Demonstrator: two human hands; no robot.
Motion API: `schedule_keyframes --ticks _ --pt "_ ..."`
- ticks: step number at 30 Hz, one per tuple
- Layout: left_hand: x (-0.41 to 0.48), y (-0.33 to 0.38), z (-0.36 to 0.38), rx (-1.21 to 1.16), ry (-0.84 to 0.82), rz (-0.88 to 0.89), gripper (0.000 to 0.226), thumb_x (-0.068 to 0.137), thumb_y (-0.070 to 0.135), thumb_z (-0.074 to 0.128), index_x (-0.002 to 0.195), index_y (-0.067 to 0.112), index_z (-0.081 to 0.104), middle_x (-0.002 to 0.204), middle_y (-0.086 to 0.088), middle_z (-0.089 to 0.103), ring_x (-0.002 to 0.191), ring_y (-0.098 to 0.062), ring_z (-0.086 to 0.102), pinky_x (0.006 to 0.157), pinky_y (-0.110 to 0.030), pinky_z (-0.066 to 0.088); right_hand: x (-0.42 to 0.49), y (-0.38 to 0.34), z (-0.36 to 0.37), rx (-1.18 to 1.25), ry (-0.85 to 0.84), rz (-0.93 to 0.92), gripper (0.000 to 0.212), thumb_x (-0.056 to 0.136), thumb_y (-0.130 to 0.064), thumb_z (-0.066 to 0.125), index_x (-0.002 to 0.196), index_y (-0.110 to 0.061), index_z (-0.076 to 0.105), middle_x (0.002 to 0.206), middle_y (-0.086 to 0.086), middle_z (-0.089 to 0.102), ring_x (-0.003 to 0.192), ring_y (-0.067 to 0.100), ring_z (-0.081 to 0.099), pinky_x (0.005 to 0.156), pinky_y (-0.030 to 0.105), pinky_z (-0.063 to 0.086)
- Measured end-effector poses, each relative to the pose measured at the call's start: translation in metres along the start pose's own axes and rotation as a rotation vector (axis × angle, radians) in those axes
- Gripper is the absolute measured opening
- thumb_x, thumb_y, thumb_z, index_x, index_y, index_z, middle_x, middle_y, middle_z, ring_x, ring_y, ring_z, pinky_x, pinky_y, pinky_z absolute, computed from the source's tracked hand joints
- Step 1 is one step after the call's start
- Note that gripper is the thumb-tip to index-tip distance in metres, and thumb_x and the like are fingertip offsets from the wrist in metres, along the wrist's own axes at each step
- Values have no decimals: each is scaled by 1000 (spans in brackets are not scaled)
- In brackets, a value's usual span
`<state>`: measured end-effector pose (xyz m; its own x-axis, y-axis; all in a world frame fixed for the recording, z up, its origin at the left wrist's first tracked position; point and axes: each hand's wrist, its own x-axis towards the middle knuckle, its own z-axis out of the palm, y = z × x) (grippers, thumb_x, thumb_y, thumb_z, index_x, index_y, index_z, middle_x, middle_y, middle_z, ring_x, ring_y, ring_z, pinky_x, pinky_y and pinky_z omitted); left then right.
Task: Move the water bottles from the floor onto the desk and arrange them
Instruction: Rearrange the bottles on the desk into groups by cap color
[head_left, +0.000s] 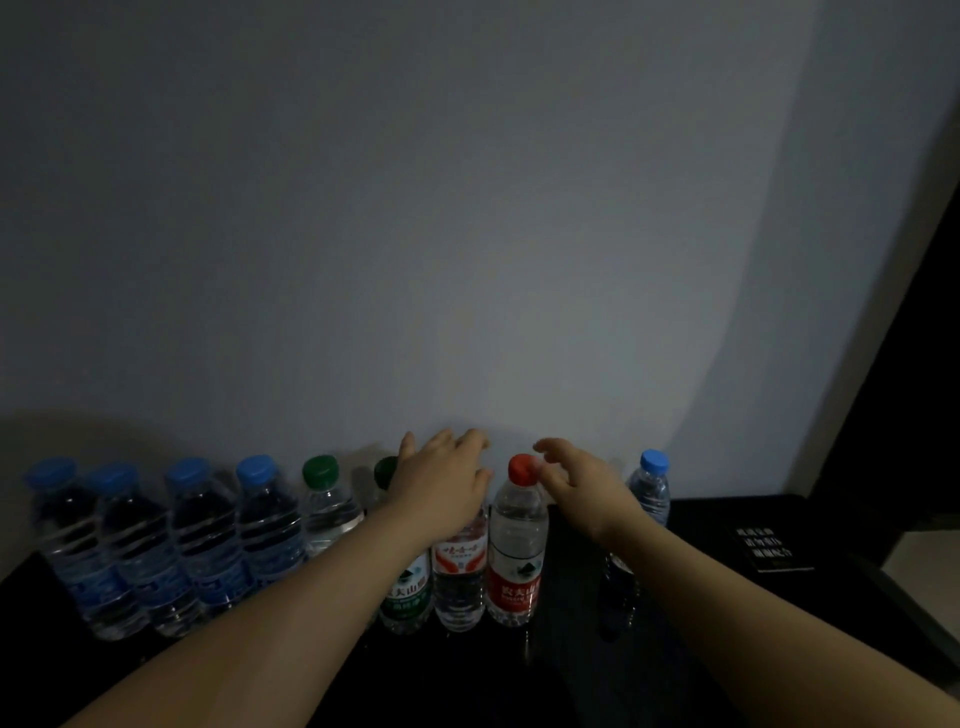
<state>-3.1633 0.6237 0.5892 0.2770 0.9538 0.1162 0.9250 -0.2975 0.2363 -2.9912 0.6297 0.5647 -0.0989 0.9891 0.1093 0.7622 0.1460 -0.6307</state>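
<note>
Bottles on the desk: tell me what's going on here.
A person reaches both hands over a row of bottles standing on the dark desk against the wall. The left hand hovers over a bottle whose cap it hides; the right hand, fingers open, is at the red cap beside it. Neither plainly grips anything.

Across the lower frame stand nine bottles: four blue-capped bottles (192, 535) at left, two green-capped bottles (324, 499), one red-capped bottle (517, 551), one cap-hidden bottle (460, 577), one right blue-capped bottle (652, 483), plus one black card (766, 551).
</note>
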Motion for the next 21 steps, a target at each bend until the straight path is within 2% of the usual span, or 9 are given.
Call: schedule_keyframes --ticks 4,6,10,13,15,19,21 --pt "4 8 7 -146 -147 82 50 99 39 35 146 37 18 156 11 20 147 -22 7 117 -50 18 1 30 -10 -378 86 -29 31 98 -33 40 121 -19 55 128 2 56 116 19 50 95 33 44" --pt "5 7 13 -103 -149 100 49 99 40 34 146 38 18 156 13 21 147 -23 1 117 -47 18 3 47 -14 -465 131 20 32 98 -32 41 123 -18 55 132 2 54 121 22 47 96 34 41" --pt "4 12 14 -121 -115 58 46 99 38 35 144 38 25 152 12 31 145 -22 6 113 -46 25 5 67 -26 -609 85 181 47 98 -30 38 143 -19 31 157 3 19 144 26 17 113 44 25" --pt "4 14 8 -176 -148 36 43 99 35 38 141 35 29 149 7 34 145 -21 7 111 -46 29 10 79 -30 -653 0 241 57 98 -28 38 149 -19 15 160 4 1 147 29 2 117 46 16" --pt "5 15 5 -251 -166 14 42 99 32 40 140 33 31 150 5 32 145 -21 5 113 -44 27 13 83 -29 -600 -32 290 57 98 -27 38 150 -19 14 160 4 1 147 30 5 116 47 17" --pt "3 15 5 -292 -170 11 44 98 30 42 140 33 31 150 5 31 145 -20 4 113 -41 23 17 84 -28 -508 22 262 52 95 -15 45 144 -14 28 152 6 24 129 33 39 107 43 39" --pt "3 16 5 -303 -169 1 44 98 30 43 140 34 31 150 3 30 145 -20 5 113 -39 23 18 84 -29 -453 50 229 51 94 -9 48 143 -14 33 147 6 31 124 32 43 104 41 43"
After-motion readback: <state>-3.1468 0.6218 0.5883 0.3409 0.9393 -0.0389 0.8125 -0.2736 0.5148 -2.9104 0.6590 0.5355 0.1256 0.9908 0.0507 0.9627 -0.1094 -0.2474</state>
